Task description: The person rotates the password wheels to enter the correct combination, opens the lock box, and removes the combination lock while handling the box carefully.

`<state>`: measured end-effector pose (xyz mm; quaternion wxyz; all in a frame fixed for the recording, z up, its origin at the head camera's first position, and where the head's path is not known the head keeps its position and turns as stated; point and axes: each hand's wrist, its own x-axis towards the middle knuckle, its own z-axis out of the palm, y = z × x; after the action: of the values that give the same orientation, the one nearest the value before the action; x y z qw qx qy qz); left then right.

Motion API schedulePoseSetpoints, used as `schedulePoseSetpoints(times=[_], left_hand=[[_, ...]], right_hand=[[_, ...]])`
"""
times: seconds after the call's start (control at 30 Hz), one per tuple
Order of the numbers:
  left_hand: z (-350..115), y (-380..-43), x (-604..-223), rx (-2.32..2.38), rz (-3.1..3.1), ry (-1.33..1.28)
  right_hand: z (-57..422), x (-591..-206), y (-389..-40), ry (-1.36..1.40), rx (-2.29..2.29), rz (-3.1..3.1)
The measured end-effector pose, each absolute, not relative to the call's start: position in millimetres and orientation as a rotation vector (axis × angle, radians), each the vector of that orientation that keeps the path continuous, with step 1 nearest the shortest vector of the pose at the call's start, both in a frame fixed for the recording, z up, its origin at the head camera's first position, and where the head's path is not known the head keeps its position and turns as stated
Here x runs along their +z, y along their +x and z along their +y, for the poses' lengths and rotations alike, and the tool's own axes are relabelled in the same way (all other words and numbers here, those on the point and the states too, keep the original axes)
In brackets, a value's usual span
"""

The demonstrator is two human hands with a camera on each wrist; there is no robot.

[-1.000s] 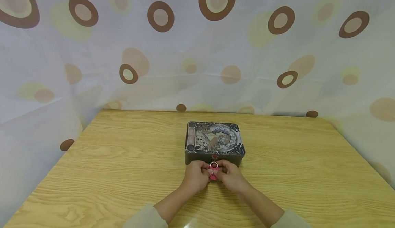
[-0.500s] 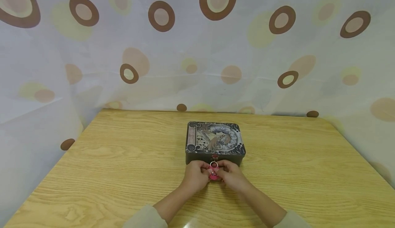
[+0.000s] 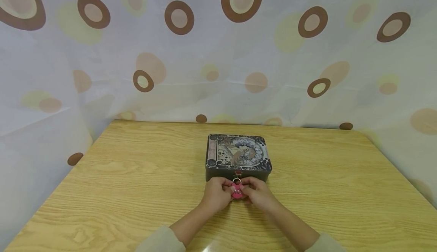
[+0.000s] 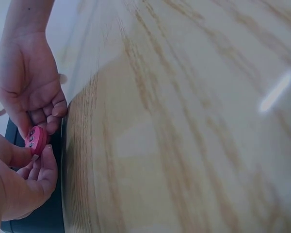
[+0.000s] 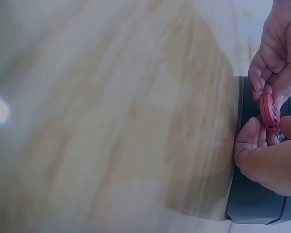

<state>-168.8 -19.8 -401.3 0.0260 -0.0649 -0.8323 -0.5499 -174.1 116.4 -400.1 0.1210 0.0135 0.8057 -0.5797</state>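
A small pink combination padlock [image 3: 237, 191] with a silver shackle and a row of number dials hangs at the front of a dark decorated tin box [image 3: 239, 151]. My left hand [image 3: 217, 194] pinches the padlock's left side between thumb and fingers. From the other side my right hand [image 3: 257, 194] holds it the same way, thumb close to the dials. The left wrist view shows the padlock [image 4: 36, 140] from its edge, between both hands. In the right wrist view the box's dark side wall [image 5: 257, 196] lies behind the fingers.
The box stands on a wood-grain table [image 3: 136, 183], towards its far side. A pale curtain [image 3: 218, 47] with brown and beige ovals hangs behind the table and along its left. A red clasp [image 3: 238, 172] shows on the box front above the shackle.
My right thumb has slid off the padlock's face to the right, so the dials show more plainly. The padlock has turned slightly; the left hand and the box stay in place.
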Motion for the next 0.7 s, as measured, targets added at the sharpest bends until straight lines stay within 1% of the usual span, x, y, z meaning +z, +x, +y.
schedulePoseSetpoints(times=[0.37, 0.7], left_hand=[[-19.1, -168.3, -400.3, -1.749, -2.571, -0.189], [-19.3, -169.6, -402.6, -1.812, -2.561, -0.164]], right_hand=[[116.3, -399.6, -173.9, -0.068, -1.717, 2.319], [117.9, -400.3, -173.8, 0.005, -1.740, 2.285]])
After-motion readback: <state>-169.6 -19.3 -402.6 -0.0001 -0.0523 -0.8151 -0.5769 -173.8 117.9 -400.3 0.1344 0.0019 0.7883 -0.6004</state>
